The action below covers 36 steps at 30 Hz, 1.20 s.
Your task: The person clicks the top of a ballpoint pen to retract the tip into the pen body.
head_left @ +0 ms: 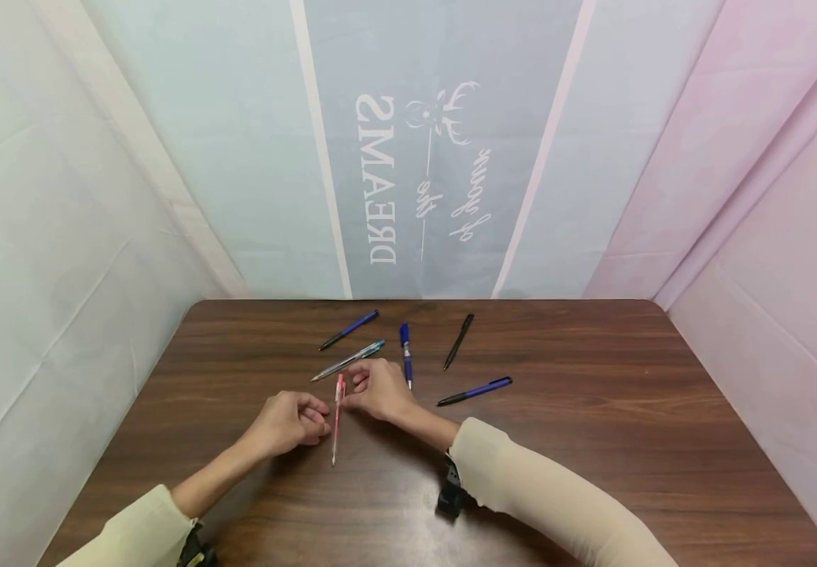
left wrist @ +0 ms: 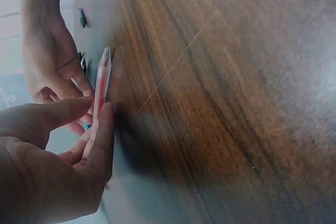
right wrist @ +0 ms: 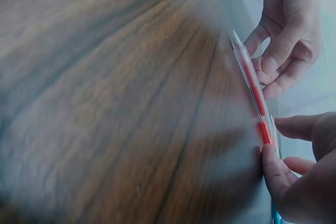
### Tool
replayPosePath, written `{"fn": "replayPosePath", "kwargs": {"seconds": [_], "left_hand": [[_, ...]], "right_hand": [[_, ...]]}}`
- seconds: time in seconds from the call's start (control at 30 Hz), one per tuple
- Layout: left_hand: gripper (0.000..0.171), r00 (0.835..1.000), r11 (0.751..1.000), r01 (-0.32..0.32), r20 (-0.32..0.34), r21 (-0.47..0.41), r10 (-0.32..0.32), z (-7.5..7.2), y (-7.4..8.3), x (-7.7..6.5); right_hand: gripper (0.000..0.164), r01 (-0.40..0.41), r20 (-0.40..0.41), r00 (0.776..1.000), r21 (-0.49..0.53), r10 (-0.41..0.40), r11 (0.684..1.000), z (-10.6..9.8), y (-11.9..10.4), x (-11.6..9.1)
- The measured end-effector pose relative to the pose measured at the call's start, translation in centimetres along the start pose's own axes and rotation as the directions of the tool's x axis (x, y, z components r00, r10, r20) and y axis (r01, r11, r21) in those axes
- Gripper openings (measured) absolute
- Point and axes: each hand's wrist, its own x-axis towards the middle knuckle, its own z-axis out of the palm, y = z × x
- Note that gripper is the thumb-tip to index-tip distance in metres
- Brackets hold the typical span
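A: Head view first. Red pen (head_left: 337, 419) lies on the wood-grain table (head_left: 628, 409), long axis running 12 to 6 o'clock, red clicker end far, thin tip near. It sits between the two hands at table centre.

B: Hands?

A: Left hand (head_left: 290, 424) at the pen's 9 o'clock, fingers curled, fingertips at the barrel's middle. Right hand (head_left: 380, 389) at its 1 o'clock, curled, fingers at the red top end. Five more pens are fanned out beyond: dark blue pen (head_left: 349, 330) at 11, clear teal pen (head_left: 348, 361), blue pen (head_left: 405, 354) at 12, black pen (head_left: 458, 341) at 1, blue-black pen (head_left: 475, 390) at 3.

B: Left wrist view?

A: Shows what head doesn't: left thumb and forefinger (left wrist: 103, 135) pinch the barrel. The pen (left wrist: 101, 81) is clear plastic with a red core, slim and round. The right hand (left wrist: 50, 61) is behind it. Table is dark brown with glossy streaked grain.

B: Right wrist?

A: Blurry. The pen (right wrist: 252, 87) runs from about 11 down to 5 o'clock, tapered tip far, red band near. Right fingertips (right wrist: 270, 156) pinch it at the red band. The left hand (right wrist: 286, 30) is at 1 o'clock, fingers bent at the tip end. The other pens are hidden here.
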Motion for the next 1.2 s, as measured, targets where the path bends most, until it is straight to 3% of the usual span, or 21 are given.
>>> {"fn": "replayPosePath", "kwargs": {"seconds": [0.23, 0.53, 0.77, 1.2], "left_hand": [[0.018, 0.995, 0.992, -0.063, -0.070, 0.110, 0.071, -0.5, 0.3, 0.4], [0.019, 0.970, 0.974, -0.138, -0.172, 0.178, 0.169, -1.4, 0.6, 1.7], [0.026, 0.943, 0.945, -0.209, -0.207, 0.250, 0.263, -1.8, 0.5, 2.7], [0.030, 0.915, 0.899, -0.244, -0.220, 0.364, 0.338, -2.3, 0.4, 4.4]], "right_hand": [[0.047, 0.033, 0.004, 0.999, -0.017, -0.033, 0.999, -1.1, 0.4, 0.1], [0.049, 0.113, 0.022, 0.994, -0.080, -0.112, 0.990, -2.9, 1.1, 1.0], [0.052, 0.138, 0.022, 0.990, -0.116, -0.136, 0.984, -3.8, 1.6, 1.7], [0.059, 0.233, 0.062, 0.973, -0.241, -0.225, 0.942, -5.0, 2.1, 3.1]]}}
